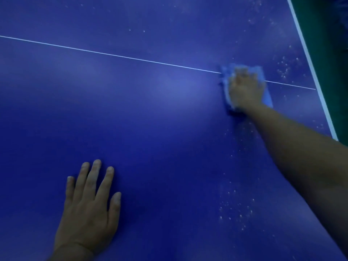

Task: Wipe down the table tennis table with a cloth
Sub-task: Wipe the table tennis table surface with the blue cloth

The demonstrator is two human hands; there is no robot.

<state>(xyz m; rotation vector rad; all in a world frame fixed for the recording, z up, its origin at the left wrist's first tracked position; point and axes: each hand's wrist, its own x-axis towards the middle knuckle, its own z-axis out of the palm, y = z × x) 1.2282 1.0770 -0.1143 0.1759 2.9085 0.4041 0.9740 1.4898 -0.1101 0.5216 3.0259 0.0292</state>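
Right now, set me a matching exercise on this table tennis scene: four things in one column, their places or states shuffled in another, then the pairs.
Things:
1. left hand
2. right hand
3. cloth
4. white specks

States:
A. scattered on the blue table beside the right forearm
B. lies flat, fingers spread, holding nothing
C. pressed onto the table, across the thin white line
D. reaches far out, on top of the cloth

Pairs: 1-B, 2-D, 3-C, 4-A
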